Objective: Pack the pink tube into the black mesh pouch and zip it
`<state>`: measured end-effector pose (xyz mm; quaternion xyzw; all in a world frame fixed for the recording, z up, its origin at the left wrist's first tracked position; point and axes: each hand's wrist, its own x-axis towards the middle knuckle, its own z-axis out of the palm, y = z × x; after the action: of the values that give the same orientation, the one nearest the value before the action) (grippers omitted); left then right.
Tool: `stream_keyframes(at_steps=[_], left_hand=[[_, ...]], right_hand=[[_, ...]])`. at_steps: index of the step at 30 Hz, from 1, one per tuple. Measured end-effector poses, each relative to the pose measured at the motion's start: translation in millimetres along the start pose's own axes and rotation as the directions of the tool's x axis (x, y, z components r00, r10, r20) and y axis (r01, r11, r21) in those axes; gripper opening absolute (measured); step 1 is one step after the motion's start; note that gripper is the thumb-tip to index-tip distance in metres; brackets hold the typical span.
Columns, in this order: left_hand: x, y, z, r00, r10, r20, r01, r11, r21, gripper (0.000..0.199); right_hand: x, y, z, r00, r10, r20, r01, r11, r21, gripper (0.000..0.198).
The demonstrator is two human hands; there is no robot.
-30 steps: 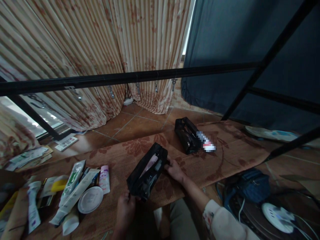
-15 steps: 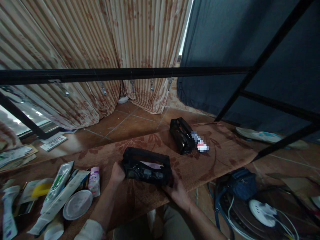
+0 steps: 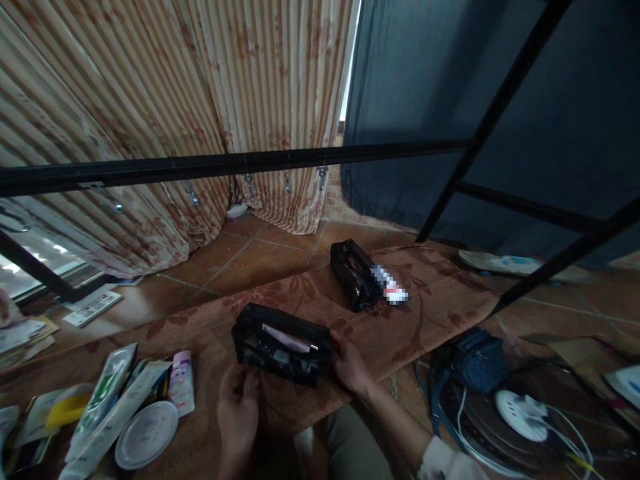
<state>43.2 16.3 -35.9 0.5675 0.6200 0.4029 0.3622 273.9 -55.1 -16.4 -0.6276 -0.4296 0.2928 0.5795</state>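
Note:
A black zip pouch (image 3: 295, 323) with a see-through side lies across the brown cloth in front of me, with dark items and a pale pinkish strip showing in it. My right hand (image 3: 353, 365) grips its right end, the fingers partly behind it. At the pouch's lower left corner is my left hand (image 3: 239, 400), its thumb and fingers curled in close against the edge; exactly what they pinch is hard to see. Farther back lies a second black pouch (image 3: 353, 277), beside a blurred-out white packet (image 3: 393, 287).
To the left are toothpaste-like tubes (image 3: 103, 393), a pink-and-white tube (image 3: 181, 383) and a round lidded tub (image 3: 147, 435). A black metal bar (image 3: 280, 159) crosses ahead, before curtains. At right stand a blue bag (image 3: 477, 363) and a white power strip (image 3: 520, 415) with cables.
My left hand has shifted from the pouch's left end down to its front corner. The pouch has turned slightly and shows more of the pale strip. The view has swung a little right.

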Motion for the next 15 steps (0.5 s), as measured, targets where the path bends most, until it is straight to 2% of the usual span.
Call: stream_keyframes(at_steps=[2,5,8,10,13,15], left_hand=[[-19.5,5.3,6.7,0.994,-0.051,0.094,0.053,0.998,-0.021,0.057],[-28.0,18.4,17.1,0.981,0.002,0.191,0.006,0.999,-0.042,0.066],[-13.2,24.8,26.0,0.964,0.103,0.244,-0.063,0.984,-0.165,0.065],[1.9,25.7,31.1,0.942,0.157,0.296,-0.065,0.952,-0.299,0.062],[17.8,26.5,35.7,0.903,0.160,0.398,0.057,0.876,-0.479,0.054],[18.5,25.9,36.1,0.902,0.156,0.402,0.088,0.846,-0.526,0.051]], right_hand=[[6.5,-3.7,6.6,0.995,-0.018,0.094,0.018,1.000,0.000,0.024],[1.8,-7.3,13.8,0.986,-0.008,0.166,0.010,1.000,-0.009,0.020],[-12.6,-7.9,13.2,0.980,0.010,0.200,0.002,0.998,-0.060,0.028],[-22.9,-7.9,11.6,0.975,-0.004,0.221,0.025,0.995,-0.092,0.034],[-34.7,-6.8,12.1,0.972,-0.027,0.235,0.066,0.985,-0.157,0.040],[-39.0,-4.6,14.2,0.974,-0.030,0.224,0.078,0.975,-0.208,0.043]])
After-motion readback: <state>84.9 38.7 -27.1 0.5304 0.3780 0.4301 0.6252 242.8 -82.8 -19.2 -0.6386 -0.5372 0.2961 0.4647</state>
